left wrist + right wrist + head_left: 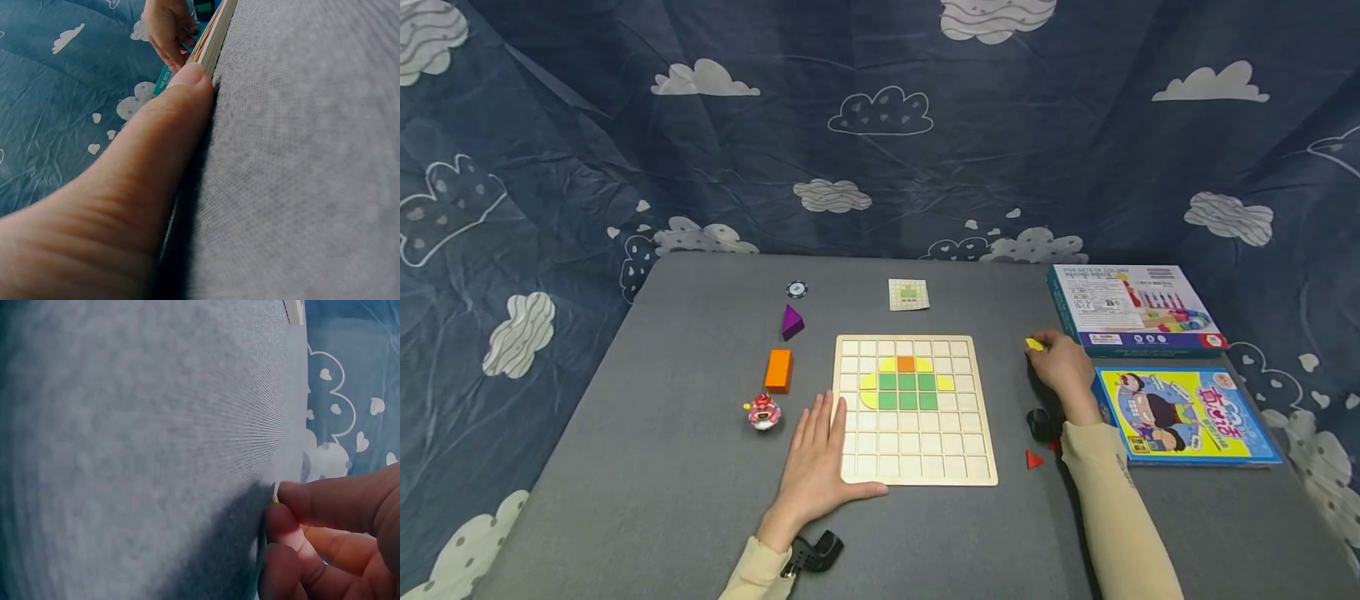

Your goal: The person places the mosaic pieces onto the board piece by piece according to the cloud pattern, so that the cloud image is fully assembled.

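so far the grid board carries a partial picture of green, yellow and orange tiles; most cells stay bare. at three o'clock of it the right hand has its fingers pinched on a yellow piece. the left hand lies flat, fingers straight, on the board's seven o'clock corner.

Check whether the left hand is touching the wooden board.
Touching. In the head view the left hand lies flat against the board's left edge, fingers straight. The left wrist view shows the thumb pressed along the board's edge.
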`<state>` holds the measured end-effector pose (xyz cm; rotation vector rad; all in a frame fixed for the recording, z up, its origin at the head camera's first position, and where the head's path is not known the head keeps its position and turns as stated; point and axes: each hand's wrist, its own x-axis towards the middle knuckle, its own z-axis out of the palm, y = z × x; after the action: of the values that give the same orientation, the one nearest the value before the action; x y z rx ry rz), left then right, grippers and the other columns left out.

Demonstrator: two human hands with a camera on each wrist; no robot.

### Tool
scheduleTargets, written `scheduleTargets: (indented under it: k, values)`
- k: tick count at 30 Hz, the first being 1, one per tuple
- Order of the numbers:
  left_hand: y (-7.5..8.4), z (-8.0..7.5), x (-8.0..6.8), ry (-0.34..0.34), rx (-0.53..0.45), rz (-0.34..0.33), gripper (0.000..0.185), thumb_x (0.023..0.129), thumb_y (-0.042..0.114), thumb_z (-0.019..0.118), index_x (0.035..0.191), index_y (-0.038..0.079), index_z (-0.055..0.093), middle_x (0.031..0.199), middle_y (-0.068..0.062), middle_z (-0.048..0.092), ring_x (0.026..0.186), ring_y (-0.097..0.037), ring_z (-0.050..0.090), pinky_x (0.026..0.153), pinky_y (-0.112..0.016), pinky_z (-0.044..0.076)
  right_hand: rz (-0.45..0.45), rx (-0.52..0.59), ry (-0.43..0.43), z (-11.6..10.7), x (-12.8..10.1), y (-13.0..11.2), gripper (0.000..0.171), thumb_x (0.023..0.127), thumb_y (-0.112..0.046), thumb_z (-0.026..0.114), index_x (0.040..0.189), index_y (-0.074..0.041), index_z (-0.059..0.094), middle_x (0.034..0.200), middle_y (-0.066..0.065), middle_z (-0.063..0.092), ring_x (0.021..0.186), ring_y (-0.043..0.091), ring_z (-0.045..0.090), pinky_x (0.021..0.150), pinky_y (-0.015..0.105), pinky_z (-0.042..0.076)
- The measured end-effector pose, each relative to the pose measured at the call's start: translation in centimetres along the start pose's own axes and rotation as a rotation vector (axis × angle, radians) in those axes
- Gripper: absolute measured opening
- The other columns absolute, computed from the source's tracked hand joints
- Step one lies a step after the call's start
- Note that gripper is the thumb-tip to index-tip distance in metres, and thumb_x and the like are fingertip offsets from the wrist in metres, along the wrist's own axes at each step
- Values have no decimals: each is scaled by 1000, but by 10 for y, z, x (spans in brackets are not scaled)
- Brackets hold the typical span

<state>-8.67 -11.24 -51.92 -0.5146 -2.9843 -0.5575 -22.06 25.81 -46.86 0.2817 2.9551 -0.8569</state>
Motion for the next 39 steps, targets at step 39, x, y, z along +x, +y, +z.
scheduleTargets:
  k: [39]
  values:
    - [0,1,1,3,-6,3,132,61,86,55,151,0,13,156,-21,7,143,-30,2,114,-41,1,-43,-119,-4,-4,-17,-1,34,88,-18,66,110,6,64,96,24,63,76,35,53,66,48,41]
